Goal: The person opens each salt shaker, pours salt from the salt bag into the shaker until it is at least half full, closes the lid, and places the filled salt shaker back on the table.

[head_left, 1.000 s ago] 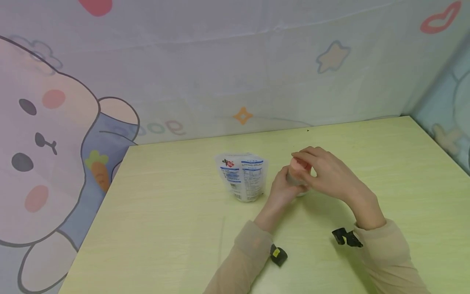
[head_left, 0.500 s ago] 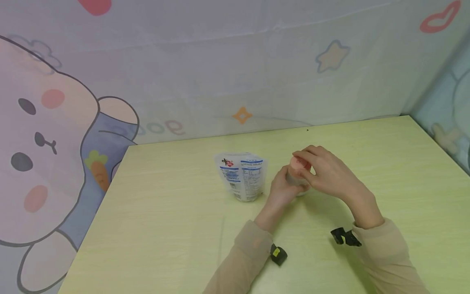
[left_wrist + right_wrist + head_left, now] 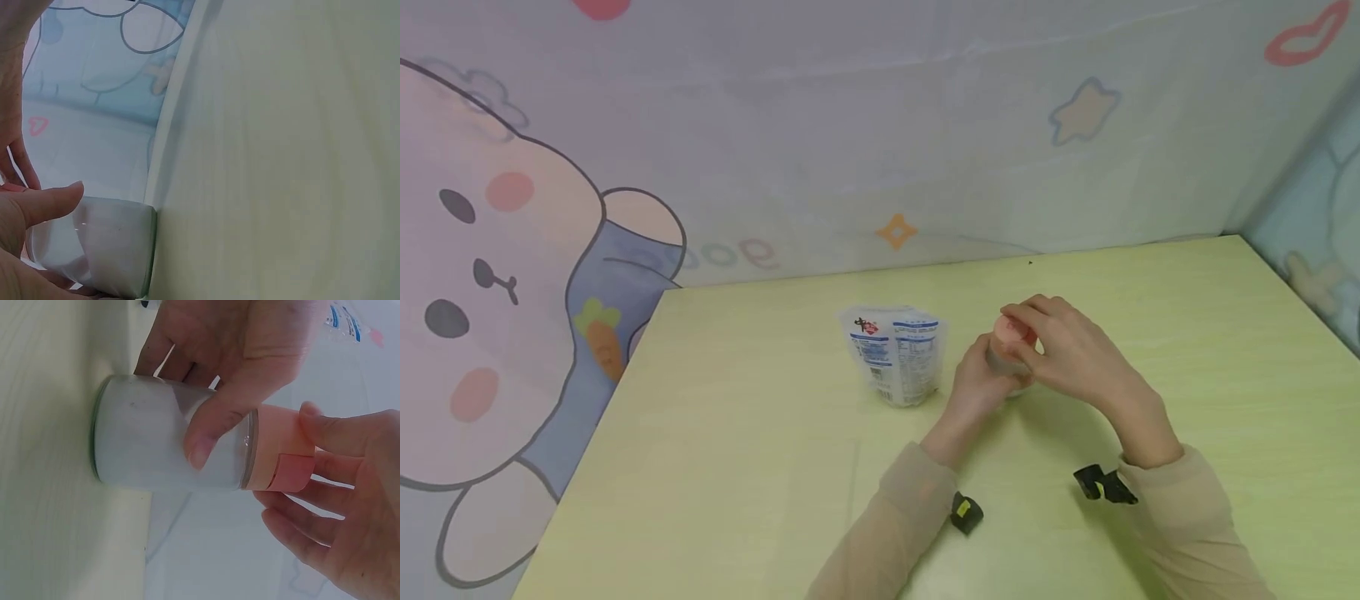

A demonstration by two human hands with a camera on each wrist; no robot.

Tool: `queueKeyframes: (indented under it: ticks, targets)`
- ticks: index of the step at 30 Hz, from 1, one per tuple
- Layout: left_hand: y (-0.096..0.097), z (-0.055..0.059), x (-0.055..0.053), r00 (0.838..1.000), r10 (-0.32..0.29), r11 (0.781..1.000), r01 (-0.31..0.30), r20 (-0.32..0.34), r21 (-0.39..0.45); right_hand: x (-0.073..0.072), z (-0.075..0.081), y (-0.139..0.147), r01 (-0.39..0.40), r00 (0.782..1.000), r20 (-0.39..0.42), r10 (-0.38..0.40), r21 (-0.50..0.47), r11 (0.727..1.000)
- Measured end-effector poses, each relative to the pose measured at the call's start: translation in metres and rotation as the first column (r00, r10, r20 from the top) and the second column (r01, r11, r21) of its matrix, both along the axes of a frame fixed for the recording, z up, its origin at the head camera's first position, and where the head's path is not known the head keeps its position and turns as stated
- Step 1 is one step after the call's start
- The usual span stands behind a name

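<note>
A clear jar (image 3: 137, 444) filled with white stuff stands upright on the table, its base at the tabletop in both wrist views. My left hand (image 3: 976, 385) grips the jar's body, thumb across its near side. On top of the jar sits a pink lid (image 3: 281, 444) with a darker pink tab on its side. My right hand (image 3: 1075, 350) holds this lid between thumb and fingers. In the head view the hands cover most of the jar. Left of them stands a white and clear plastic pouch (image 3: 895, 358) with blue print.
The pale wooden table (image 3: 737, 442) meets a cartoon-printed cloth (image 3: 820, 150) along its back edge. A tiny dark speck lies near that edge. Black straps with a yellow mark hang at both sleeve cuffs.
The right hand's fingers have shifted slightly on the lid, and more of the lid's top shows. The left hand keeps its grip on the jar. The head view has tipped a little.
</note>
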State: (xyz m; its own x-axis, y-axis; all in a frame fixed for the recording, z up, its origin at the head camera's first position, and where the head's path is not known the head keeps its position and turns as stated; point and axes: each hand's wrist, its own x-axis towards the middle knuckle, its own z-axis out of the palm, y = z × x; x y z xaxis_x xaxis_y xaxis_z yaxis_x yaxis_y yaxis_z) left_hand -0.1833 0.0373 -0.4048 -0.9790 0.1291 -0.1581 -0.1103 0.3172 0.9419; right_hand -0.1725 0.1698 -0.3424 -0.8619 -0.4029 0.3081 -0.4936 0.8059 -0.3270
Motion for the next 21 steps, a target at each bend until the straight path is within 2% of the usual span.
queueKeyframes:
  ticks: [4, 9, 14, 21]
  targets:
    - [0.0009, 0.0015, -0.003, 1.0, -0.001, 1.0, 0.001, 0.022, -0.001, -0.0004, -0.0007, -0.0002, 0.002, 1.0, 0.004, -0.002, 0.0, 1.0]
    - [0.0019, 0.001, -0.0052, 1.0, -0.009, 0.999, 0.007, 0.023, 0.051, -0.0001, -0.0023, -0.0005, -0.012, 1.0, 0.025, 0.012, -0.004, 1.0]
    - [0.0027, 0.0004, -0.0045, 0.999, -0.024, 0.997, 0.026, -0.022, 0.068, 0.0028, -0.0041, 0.0001, -0.025, 1.0, 0.018, 0.025, -0.002, 1.0]
    - [0.0025, 0.0066, 0.0001, 0.996, -0.017, 1.0, 0.018, -0.086, 0.018, 0.0079, -0.0013, -0.001, 0.033, 0.999, -0.044, -0.031, 0.032, 0.999]
